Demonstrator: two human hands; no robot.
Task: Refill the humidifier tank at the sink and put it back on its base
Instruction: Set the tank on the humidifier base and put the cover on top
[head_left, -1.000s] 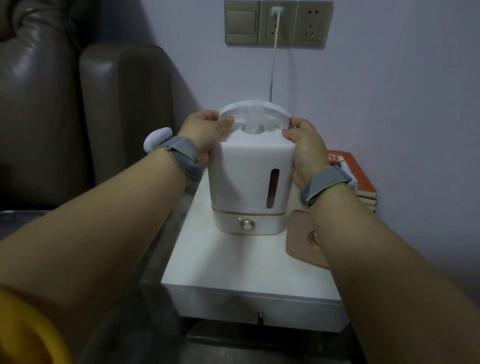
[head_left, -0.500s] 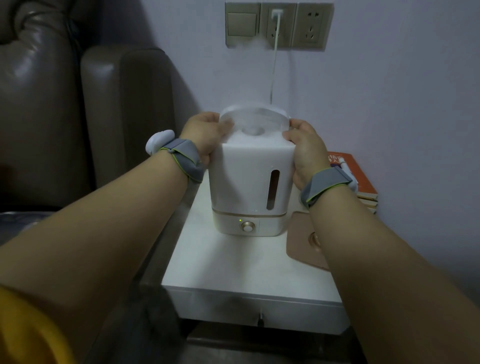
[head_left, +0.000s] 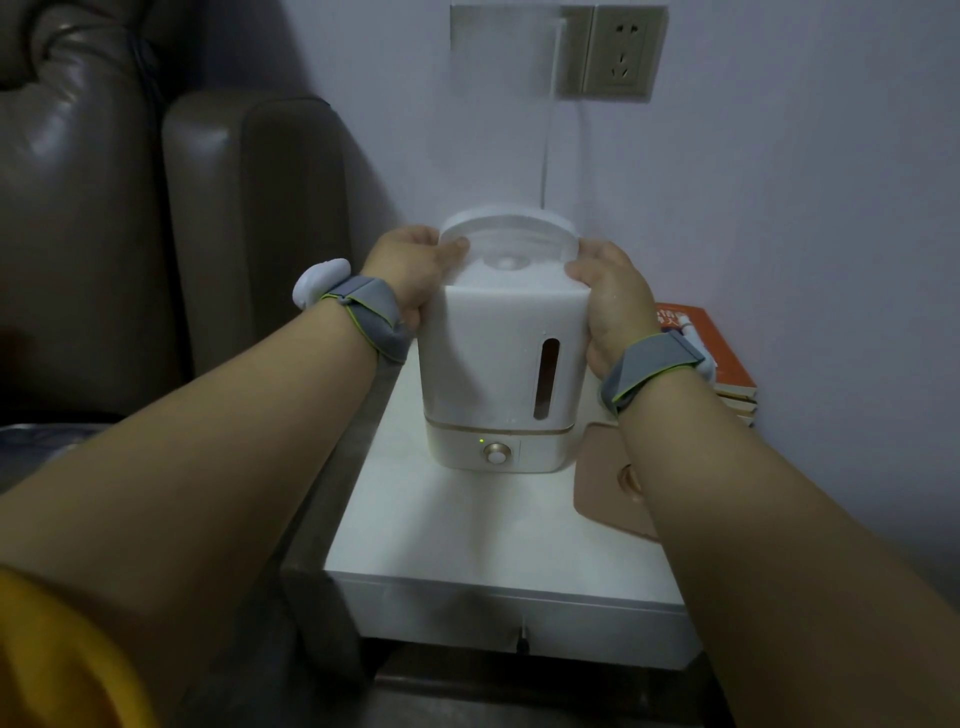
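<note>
So the tank (head_left: 501, 353) sits on its base (head_left: 498, 449) on the white desk (head_left: 467, 525), both hands clamped on its upper corners. The left hand (head_left: 410, 275) wraps the left side with its thumb over the top edge by the round cap (head_left: 509, 234), and the right hand (head_left: 610, 301) does the same on the right, so each grip is curled tight around the tank, not spread. What's changed over the last second is basically just the mist: a second ago the top was clear, now there's a thick white plume (head_left: 498, 78) climbing up and fogging over the wall switch, with only the outlet (head_left: 626, 49) beside it still sharp. The hands and tank have barely budged, and the gold seam between tank and base looks closed, so I'd say it isn't lifted yet. The green light next to the knob (head_left: 497, 456) is on, meaning the unit is running while being grabbed, which looks like the start of the job: lift-off is next, sink trip after. Water could dribble once it comes free, and there's a tan mat (head_left: 605, 483) and orange books (head_left: 722, 358) right beside it.
</note>
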